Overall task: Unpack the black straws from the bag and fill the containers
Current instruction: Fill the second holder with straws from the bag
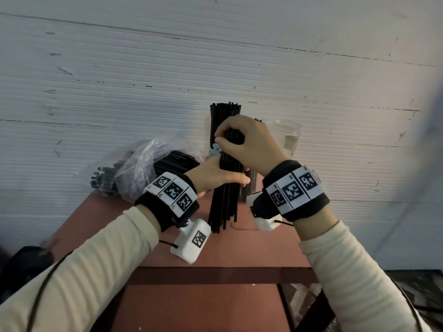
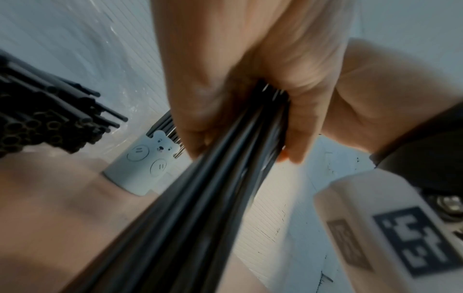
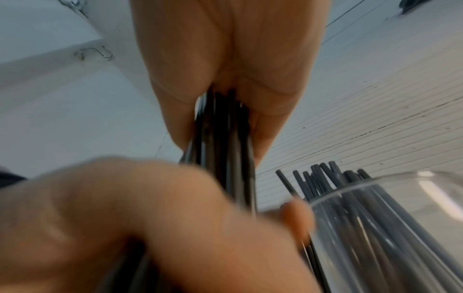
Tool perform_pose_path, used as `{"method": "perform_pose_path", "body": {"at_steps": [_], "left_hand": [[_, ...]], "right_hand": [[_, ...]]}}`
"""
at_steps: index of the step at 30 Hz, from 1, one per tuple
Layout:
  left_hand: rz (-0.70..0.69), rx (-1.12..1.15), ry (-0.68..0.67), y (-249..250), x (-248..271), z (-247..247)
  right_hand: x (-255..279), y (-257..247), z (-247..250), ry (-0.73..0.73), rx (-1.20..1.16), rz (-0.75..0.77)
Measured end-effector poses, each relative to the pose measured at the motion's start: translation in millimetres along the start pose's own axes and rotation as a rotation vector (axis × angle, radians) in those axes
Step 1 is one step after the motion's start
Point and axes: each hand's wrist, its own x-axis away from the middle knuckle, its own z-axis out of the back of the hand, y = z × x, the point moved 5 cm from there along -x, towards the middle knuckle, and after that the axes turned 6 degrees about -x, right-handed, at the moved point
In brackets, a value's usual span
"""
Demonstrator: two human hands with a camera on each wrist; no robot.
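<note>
Both hands, left hand (image 1: 217, 178) and right hand (image 1: 249, 144), grip slim black straws (image 1: 224, 204).

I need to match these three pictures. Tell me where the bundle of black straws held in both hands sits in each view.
Head: the bundle of black straws stands upright at centre, gripped by the left hand below and the right hand above.
Left wrist: the bundle runs diagonally from lower left to centre.
Right wrist: it hangs at centre under the palm.
Shared landmark: the ribbed white wall.

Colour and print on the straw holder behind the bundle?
Pale blue holder with a bear face; clearest in the left wrist view.
</note>
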Motion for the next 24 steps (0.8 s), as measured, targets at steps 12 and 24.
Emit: {"method": "perform_pose_path", "body": {"at_steps": [12, 24], "left_hand": [[0.088, -0.063, -0.148, -14.4, 9.3, -12.9], [-0.084, -0.157, -0.42, 33.6, 38.7, -18.4]], "right_hand": [[13.3, 2.9, 3.7, -0.023, -0.033, -0.103], [46.5, -6.9, 19.2, -0.252, -0.423, -0.214]]}}
